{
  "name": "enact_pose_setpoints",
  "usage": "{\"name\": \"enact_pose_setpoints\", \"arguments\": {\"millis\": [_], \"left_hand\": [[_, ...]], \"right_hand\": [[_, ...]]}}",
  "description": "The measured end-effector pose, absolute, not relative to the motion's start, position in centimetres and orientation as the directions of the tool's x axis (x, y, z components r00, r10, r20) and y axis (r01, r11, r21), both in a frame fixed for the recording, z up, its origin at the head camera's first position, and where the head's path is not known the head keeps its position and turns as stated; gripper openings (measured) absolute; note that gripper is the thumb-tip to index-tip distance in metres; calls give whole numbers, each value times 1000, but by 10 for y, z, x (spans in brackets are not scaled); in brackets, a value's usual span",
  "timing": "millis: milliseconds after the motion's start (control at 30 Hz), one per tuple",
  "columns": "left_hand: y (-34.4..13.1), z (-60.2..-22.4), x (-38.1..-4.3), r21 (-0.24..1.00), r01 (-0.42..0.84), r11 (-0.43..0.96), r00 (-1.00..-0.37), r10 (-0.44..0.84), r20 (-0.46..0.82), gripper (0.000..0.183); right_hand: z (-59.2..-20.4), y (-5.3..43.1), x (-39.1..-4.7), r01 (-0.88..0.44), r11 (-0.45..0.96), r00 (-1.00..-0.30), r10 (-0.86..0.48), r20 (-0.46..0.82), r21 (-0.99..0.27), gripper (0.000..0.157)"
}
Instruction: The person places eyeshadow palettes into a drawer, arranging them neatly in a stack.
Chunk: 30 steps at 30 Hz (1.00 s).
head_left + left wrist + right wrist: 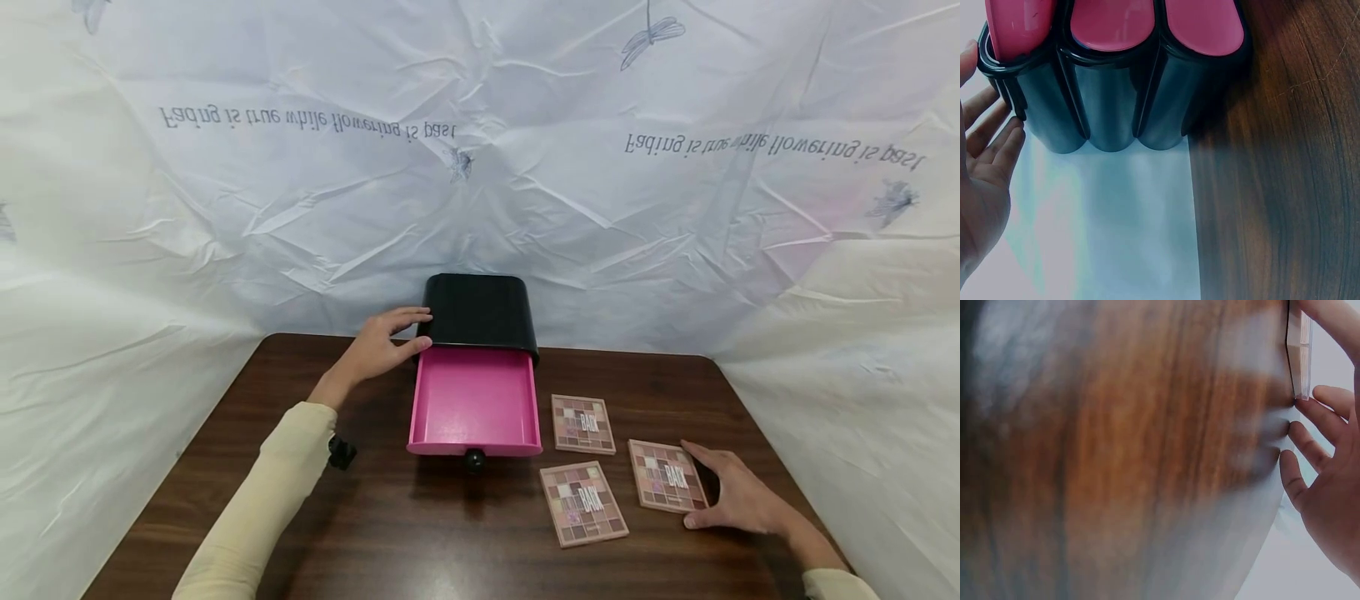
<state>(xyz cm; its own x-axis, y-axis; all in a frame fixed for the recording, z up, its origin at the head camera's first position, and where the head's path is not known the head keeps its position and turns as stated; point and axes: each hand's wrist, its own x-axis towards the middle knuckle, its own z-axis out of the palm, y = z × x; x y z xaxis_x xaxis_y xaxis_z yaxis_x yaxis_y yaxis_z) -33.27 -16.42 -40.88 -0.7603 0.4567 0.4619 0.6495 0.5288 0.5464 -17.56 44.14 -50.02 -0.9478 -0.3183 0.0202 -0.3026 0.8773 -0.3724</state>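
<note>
Near the table's back stands a black storage box [477, 310] with a bare pink drawer [474, 398] pulled out. My left hand [384, 342] rests on its left side, fingers extended; the left wrist view shows fingertips against the black casing [1054, 112]. Three flat eyeshadow palettes lie to the drawer's right. My right hand [738, 492] spans the rightmost palette [666, 477], with thumb and fingers at opposite edges. In the right wrist view that palette [1305, 356] shows edge-on, a fingertip at its corner. The other palettes are one behind [583, 424] and one in front [584, 504].
The dark wooden table [420, 533] reflects light. A crumpled white sheet [480, 208] with printed writing hangs close behind the box and along both sides. A black round knob [475, 460] sticks out from the drawer front.
</note>
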Motion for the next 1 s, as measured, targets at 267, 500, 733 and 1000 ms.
{"name": "enact_pose_setpoints", "arguments": {"millis": [267,500,733,1000], "left_hand": [[-165,-408,-334,550,655,518,-756,462,464,51],[-165,-408,-336,553,661,508,-750,466,469,50],[-165,-410,-339,550,661,510,-750,463,473,50],[-166,-411,-342,559,656,507,-754,461,467,49]], "right_hand": [[-500,441,-178,-326,879,-942,-334,38,-349,116],[-500,439,-178,-311,888,-946,-322,25,-339,114],[-501,436,-177,-290,895,-955,-295,39,-339,112],[-497,433,-175,-247,905,-969,-241,60,-346,114]]}}
